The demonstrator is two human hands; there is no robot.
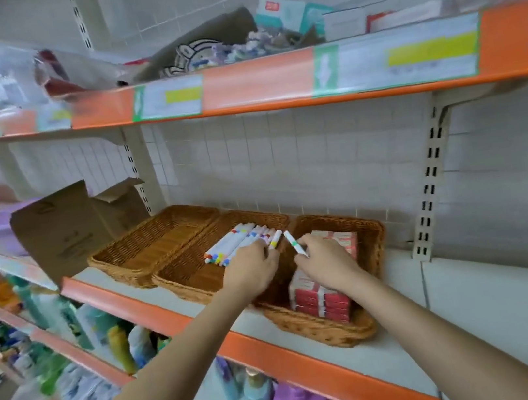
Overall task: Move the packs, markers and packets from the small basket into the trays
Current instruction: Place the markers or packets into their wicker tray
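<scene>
Woven brown trays sit in a row on the shelf (441, 296). The middle tray (191, 272) holds a pile of markers (238, 243), and the left hand (252, 270) pinches a yellow-banded one beside them. The right hand (327, 264) pinches a green-banded marker (293, 241) over the right tray (326, 331) with red packs (319, 301). The left tray (146, 248) looks empty, so work remains. No writing is sharp enough to read.

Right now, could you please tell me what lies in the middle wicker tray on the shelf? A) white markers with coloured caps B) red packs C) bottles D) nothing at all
A: the middle tray holds a row of white markers with coloured caps, where the left hand rests, while the red packs sit in the right tray.
</scene>
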